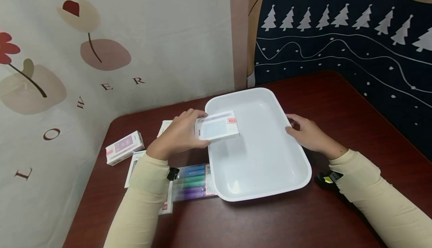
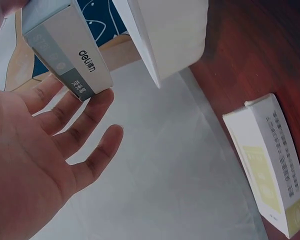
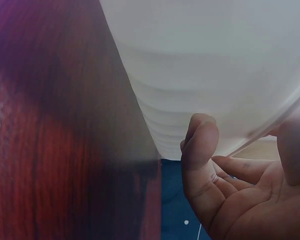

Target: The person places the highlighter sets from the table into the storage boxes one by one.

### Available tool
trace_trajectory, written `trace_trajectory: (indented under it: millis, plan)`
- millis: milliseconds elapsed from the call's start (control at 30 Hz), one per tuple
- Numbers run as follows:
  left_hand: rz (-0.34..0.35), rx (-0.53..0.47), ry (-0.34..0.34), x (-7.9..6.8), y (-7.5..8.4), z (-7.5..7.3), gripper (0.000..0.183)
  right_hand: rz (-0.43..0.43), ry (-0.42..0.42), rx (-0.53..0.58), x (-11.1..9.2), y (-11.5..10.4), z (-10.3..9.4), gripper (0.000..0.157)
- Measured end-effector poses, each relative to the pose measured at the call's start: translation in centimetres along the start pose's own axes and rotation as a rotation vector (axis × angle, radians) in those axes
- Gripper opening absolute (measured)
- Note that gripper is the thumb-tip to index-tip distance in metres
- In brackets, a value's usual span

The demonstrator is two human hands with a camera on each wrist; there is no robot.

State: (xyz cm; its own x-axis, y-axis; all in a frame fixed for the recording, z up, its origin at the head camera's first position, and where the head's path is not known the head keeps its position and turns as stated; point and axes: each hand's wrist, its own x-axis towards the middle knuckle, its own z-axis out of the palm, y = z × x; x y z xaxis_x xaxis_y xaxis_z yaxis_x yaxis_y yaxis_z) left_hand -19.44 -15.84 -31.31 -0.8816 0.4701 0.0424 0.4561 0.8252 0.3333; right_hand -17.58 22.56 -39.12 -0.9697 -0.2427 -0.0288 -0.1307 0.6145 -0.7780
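Observation:
My left hand [image 1: 182, 133] grips a small white carton [image 1: 217, 127] with a pale blue panel and a red sticker, thumb on the near side and fingers on the far side. In the left wrist view, the carton's end [image 2: 82, 55] carries "deli" lettering. The carton overlaps the left rim of a shallow white plastic tray [image 1: 256, 165] in the head view. At the tray's right rim, my right hand [image 1: 308, 133] holds the edge; the right wrist view shows its curled fingers [image 3: 202, 145] against the tray's outer wall [image 3: 190, 65].
A white carton with a purple panel [image 1: 125, 147] lies at the left of the dark red table [image 1: 270, 225]. More white cartons lie partly hidden around my left arm. A clear pack of coloured pens [image 1: 192, 182] sits against the tray's left side. Printed cloths [image 1: 168, 34] hang behind the table.

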Motion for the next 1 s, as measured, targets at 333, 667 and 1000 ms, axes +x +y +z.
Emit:
trace_trajectory:
  millis: [333, 667, 1000]
  plan:
    - [-0.002, 0.019, -0.036, 1.7, 0.8, 0.4, 0.08, -0.015, 0.014, -0.015, 0.2, 0.2, 0.0, 0.052]
    - [0.0, -0.016, -0.071, 3.4, 1.2, 1.2, 0.082, -0.006, 0.011, -0.004, 0.2, 0.2, 0.0, 0.053]
    - [-0.021, -0.012, -0.109, 4.7, 1.8, 2.1, 0.08, -0.007, 0.012, -0.002, 0.1, 0.3, 0.1, 0.052]
